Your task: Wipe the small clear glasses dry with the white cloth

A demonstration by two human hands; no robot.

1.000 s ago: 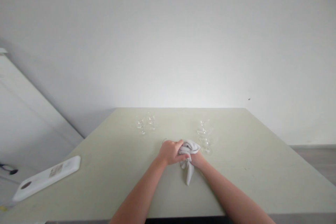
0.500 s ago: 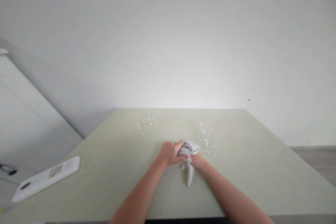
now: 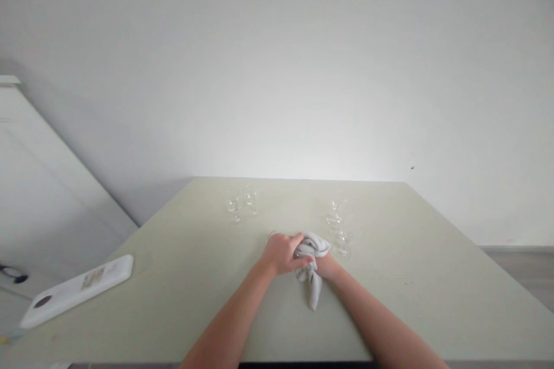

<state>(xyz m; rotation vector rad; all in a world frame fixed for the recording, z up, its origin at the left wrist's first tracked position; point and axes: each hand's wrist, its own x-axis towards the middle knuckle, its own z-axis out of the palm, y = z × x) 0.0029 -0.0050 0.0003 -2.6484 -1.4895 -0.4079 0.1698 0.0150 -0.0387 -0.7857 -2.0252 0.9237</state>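
Note:
Above the near middle of the table, my left hand (image 3: 283,253) is closed around a clear stemmed glass (image 3: 271,235), which is mostly hidden; only a curved edge shows past the back of the hand. A light grey cloth (image 3: 312,245) covers the glass's other end, with a loose corner hanging down. My right hand (image 3: 328,266) is closed in the cloth, its fingers hidden by the folds. Both hands meet at the cloth. Right of it stand several clear stemmed glasses (image 3: 341,236), their outlines overlapping.
Farther back on the left, two more stemmed glasses (image 3: 234,205) stand close together on the pale green table (image 3: 182,277). A white board with a dark hole (image 3: 82,291) lies at the left edge. Behind the table is a white wall (image 3: 281,69); a white cabinet (image 3: 52,167) stands left.
The view has shifted very slightly. Both hands, the glass and the cloth keep almost the same position, and the standing glasses have not moved.

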